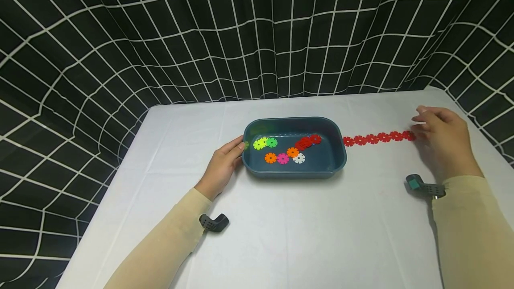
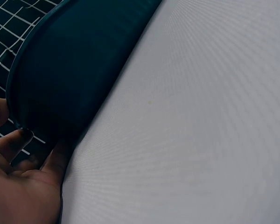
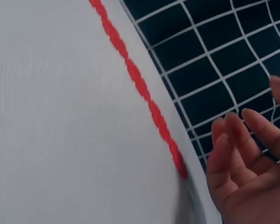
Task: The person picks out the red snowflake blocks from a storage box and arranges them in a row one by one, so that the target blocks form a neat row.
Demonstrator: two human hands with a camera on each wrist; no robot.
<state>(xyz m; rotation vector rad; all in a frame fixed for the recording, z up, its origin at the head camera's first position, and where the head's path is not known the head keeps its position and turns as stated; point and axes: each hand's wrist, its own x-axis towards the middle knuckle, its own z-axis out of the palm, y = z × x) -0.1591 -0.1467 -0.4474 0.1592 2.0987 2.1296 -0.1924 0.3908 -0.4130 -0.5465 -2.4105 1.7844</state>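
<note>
A dark blue-green plastic basin (image 1: 295,175) stands mid-table. My left hand (image 1: 222,164) grips its left end, fingers at the rim and against the outer wall in the left wrist view. Inside lie notched plastic discs: yellow-green, a green disc (image 1: 271,142), orange ones, a pink disc (image 1: 283,158), a white disc (image 1: 299,158) and a cluster of red discs (image 1: 307,142). From the basin's right side a row of red discs (image 1: 372,138) runs along the cloth. My right hand (image 1: 447,137) is beside its far end, fingers loosely bent and holding nothing; the right wrist view (image 3: 252,172) shows them apart from the row.
White cloth (image 1: 293,226) covers the table. Black curtains with a white grid (image 1: 249,48) hang behind it and at both sides. A dark wrist camera (image 1: 214,222) sits at the left sleeve cuff, another camera (image 1: 421,185) at the right.
</note>
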